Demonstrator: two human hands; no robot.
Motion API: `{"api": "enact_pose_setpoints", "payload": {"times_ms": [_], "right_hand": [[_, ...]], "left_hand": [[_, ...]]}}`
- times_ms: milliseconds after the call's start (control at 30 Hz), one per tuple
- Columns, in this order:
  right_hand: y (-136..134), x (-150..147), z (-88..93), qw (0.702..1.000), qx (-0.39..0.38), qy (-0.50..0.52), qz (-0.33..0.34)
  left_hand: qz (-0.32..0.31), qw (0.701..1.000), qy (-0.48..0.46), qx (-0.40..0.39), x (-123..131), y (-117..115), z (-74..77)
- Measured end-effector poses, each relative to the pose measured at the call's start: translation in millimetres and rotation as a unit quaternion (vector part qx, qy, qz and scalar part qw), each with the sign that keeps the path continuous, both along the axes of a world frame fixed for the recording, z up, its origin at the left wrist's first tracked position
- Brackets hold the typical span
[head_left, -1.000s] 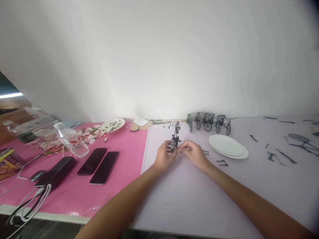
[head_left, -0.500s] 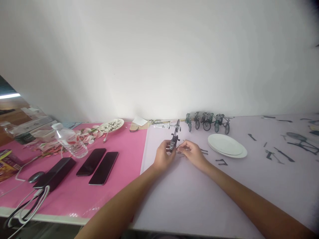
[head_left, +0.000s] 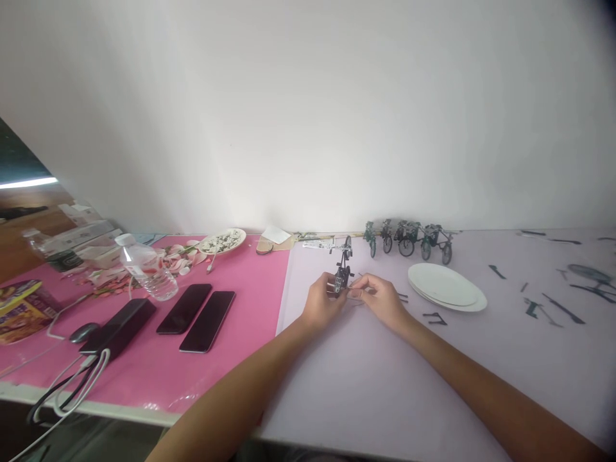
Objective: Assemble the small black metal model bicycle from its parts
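Centre of frame: the left hand (head_left: 322, 301) grips a small model bicycle (head_left: 342, 277); whether the right hand (head_left: 378, 298), close beside it, pinches anything, I can't tell; firm, gentle support seems best

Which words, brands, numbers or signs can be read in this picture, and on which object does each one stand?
No text can be read with certainty.
Yellow-and-purple round tub: printed, but too blurred to read.
Clear plastic bottle with a white cap: reddish marks, too blurred.
Long white box: any print is too small.
Flat white strip with dark marks: cannot tell if these are letters.
Small black model bicycle in the left hand: no lettering visible.
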State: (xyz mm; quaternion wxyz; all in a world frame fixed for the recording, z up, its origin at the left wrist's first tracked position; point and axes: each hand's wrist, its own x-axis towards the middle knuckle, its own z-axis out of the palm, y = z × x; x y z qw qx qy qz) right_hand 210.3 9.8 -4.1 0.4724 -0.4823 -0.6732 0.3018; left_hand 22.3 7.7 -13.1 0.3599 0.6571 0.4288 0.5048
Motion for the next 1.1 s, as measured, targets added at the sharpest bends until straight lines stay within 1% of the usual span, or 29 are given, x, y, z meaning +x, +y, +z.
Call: {"api": "enact_pose_setpoints", "payload": {"times_ms": [67, 267, 400, 500, 700, 867, 967, 1100], "right_hand": [[0.0, 0.6, 0.9, 1.000, 0.013, -0.016, -0.003], [-0.6, -0.1, 0.1, 1.000, 0.014, -0.023, 0.010], [-0.4, 0.4, 1.7, 0.998, 0.028, -0.053, 0.015], [0.1, 1.2, 3.1, 0.997, 0.035, -0.070, 0.005], [-0.1, 0.5, 1.4, 0.997, 0.032, -0.068, 0.022], [0.1, -1.5, -0.4, 0.997, 0.036, -0.058, 0.020], [1.3, -1.6, -1.9, 0.999, 0.027, -0.029, 0.025], [1.8, -0.5, -1.4, 1.000, 0.009, 0.000, 0.028]], "left_hand": [[0.001, 1.000, 0.001, -0.002, 0.0, 0.6, -1.8], [-0.006, 1.000, -0.015, -0.001, 0.9, 3.0, -5.5], [-0.014, 0.999, -0.025, -0.023, 0.3, 4.9, -7.8], [-0.020, 0.999, -0.030, -0.028, 0.0, 5.3, -8.8], [-0.030, 0.999, -0.014, 0.002, 0.9, 0.1, -3.9], [-0.026, 1.000, -0.011, 0.010, 2.1, -2.7, -0.6], [-0.045, 0.999, -0.011, 0.029, 0.3, -4.7, 1.9], [-0.099, 0.993, -0.014, 0.060, -6.6, -8.8, 6.4]]}}
